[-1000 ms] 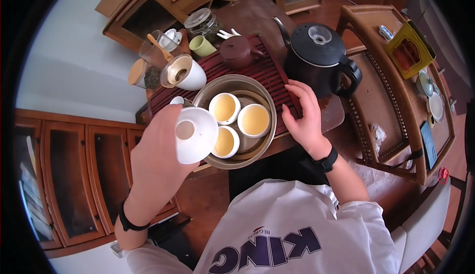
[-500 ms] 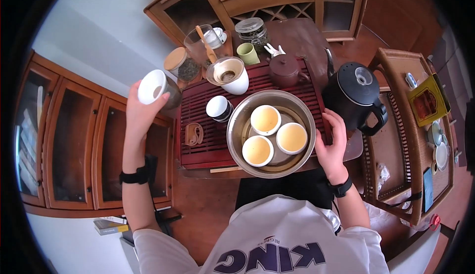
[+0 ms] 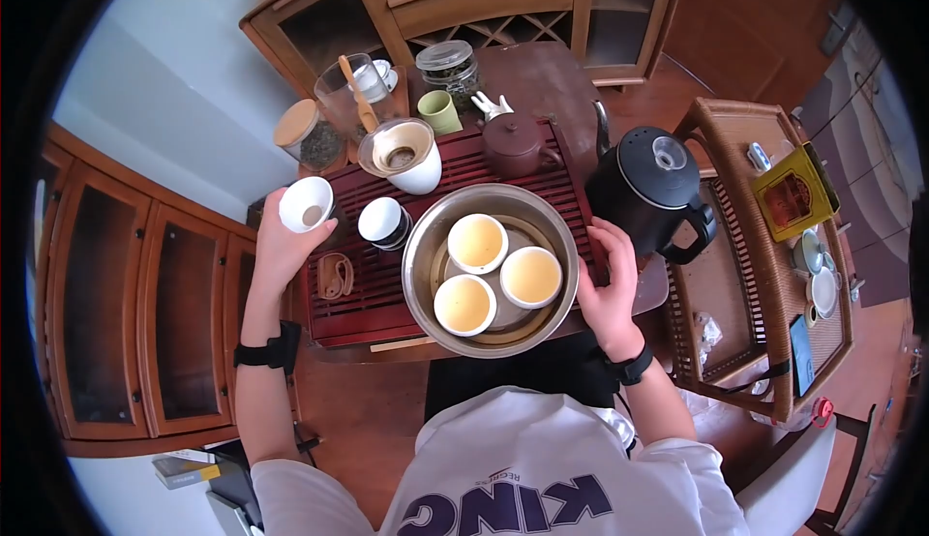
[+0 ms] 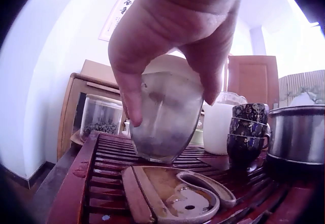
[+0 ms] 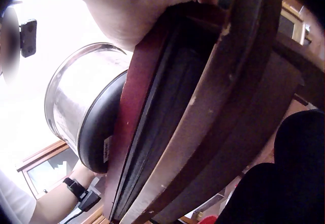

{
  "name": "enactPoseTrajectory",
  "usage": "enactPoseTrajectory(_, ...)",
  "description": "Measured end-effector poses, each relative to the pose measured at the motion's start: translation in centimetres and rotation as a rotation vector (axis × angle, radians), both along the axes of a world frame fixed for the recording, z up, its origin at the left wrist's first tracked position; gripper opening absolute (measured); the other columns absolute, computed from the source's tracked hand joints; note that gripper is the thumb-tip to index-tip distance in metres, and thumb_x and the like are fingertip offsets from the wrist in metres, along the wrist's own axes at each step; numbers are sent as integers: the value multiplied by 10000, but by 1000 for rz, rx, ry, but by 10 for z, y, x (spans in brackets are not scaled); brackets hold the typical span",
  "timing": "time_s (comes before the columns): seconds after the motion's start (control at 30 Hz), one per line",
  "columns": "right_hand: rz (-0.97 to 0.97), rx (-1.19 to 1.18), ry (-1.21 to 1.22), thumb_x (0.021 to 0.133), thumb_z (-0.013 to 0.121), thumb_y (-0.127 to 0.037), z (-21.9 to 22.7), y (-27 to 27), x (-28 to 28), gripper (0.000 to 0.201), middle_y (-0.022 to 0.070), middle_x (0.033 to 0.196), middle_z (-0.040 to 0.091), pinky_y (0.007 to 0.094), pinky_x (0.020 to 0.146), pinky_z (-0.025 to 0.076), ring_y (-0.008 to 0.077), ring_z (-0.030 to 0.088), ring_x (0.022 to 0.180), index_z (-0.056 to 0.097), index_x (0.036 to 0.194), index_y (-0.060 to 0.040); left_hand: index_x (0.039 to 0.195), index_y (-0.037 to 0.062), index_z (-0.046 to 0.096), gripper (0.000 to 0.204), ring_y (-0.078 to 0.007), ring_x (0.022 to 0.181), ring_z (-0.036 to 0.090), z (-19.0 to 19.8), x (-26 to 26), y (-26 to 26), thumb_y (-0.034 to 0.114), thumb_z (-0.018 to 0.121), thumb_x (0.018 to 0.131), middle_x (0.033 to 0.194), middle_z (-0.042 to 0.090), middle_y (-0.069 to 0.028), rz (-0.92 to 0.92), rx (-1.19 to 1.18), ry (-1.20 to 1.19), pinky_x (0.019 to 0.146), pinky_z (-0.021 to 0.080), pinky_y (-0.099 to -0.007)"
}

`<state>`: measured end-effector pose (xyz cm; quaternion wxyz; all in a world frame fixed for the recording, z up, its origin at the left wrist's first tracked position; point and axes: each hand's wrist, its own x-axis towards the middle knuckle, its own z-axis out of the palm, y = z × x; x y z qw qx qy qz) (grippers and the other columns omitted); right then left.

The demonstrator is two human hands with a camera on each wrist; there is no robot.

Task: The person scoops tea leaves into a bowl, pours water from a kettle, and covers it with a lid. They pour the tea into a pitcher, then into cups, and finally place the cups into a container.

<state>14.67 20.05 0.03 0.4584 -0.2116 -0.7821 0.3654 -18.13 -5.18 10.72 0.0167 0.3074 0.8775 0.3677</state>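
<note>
My left hand [image 3: 278, 246] grips a glass cup with a white inside [image 3: 309, 206] between thumb and fingers. In the left wrist view the glass stands upright, its base close over the slatted tea tray [image 3: 363, 321], behind a small brown ornament [image 4: 175, 196] with a curled loop. At the tray's right edge my right hand [image 3: 612, 289] rests with extended fingers, beside a round metal basin [image 3: 422, 315]. In the basin sit three white cups of yellow tea, one nearest the back [image 3: 477, 242]. A stack of dark patterned cups [image 4: 247, 135] stands between glass and basin.
A white lidded cup with a strainer [image 3: 414, 170] and a brown teapot [image 3: 513, 146] stand at the tray's back. A black kettle [image 3: 646, 188] is at the right, beside a wicker cart [image 3: 721, 130]. Jars of leaves [image 3: 319, 144] line the back left.
The left hand has carried the glass from beside the basin out to the left, then down towards the tray's left side. The right hand stays by the tray's right edge.
</note>
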Motion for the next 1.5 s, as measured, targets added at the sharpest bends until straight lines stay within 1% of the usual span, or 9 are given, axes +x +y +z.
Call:
enactPoseTrajectory(0.47,-22,92,-85,849,659,49,18,1,11,407,165,1272,570,335,938,524,283,612,1123,589,1246,-6,1387,-28,420,815,-242,1216,550,-15,0,-16,223,875,759,1291,557,-157,-116,98,-69,1036,447,-371)
enactPoseTrajectory(0.57,166,-181,-69,891,627,48,30,-7,24,396,100,1105,603,280,811,501,151,587,861,560,1280,15,1439,-26,382,875,-263,1259,529,-13,4,-17,223,873,759,1346,532,-180,-90,86,-79,1059,436,-383)
enactPoseTrajectory(0.63,289,-425,-65,952,593,-13,43,-13,27,394,68,1086,608,257,791,500,111,580,864,515,1338,17,1472,-25,355,915,-279,1290,514,-11,9,-17,221,872,757,1385,512,-198,-73,71,-82,1072,430,-392)
enactPoseTrajectory(0.83,491,-645,-232,974,611,-81,89,-7,31,539,75,1098,607,262,815,513,118,590,909,401,1459,20,1531,-12,295,991,-371,1356,466,1,50,-19,219,863,754,1476,426,-249,100,-1,205,1113,401,-442)
enactPoseTrajectory(0.9,521,-710,-287,968,631,-95,94,1,30,598,88,1125,605,272,829,520,123,593,928,363,1490,17,1501,-7,353,946,-390,1326,488,11,79,-19,214,870,740,1451,462,-230,149,-69,760,1106,407,-457)
enactPoseTrajectory(1.07,703,-374,-262,850,823,-293,84,18,25,1001,196,1469,433,390,1100,424,260,494,1319,193,1571,-2,1441,-2,423,892,-379,1239,550,12,159,-21,210,892,713,1328,568,-205,-240,39,281,1057,445,-463)
enactPoseTrajectory(1.17,827,-577,-229,805,854,-358,69,21,21,1112,192,1552,343,425,1194,301,274,354,1448,143,1585,-6,1485,-27,345,1005,-381,1238,555,-1,167,-18,288,901,709,1336,557,-235,-364,8,32,1035,465,-458)
enactPoseTrajectory(1.27,875,-768,-289,807,853,-358,68,16,17,1107,167,1565,334,419,1210,264,257,335,1458,148,1584,-5,1494,-45,318,1001,-407,1267,527,-8,171,-8,285,885,738,1376,514,-265,-403,-30,-46,1067,438,-461)
enactPoseTrajectory(1.5,831,-564,-350,967,661,-245,79,2,13,801,153,1534,367,382,1195,263,234,342,1430,187,1567,-6,1458,-13,379,873,-408,1247,553,-33,183,11,181,858,755,1373,543,-227,-423,143,-61,1044,460,-463)
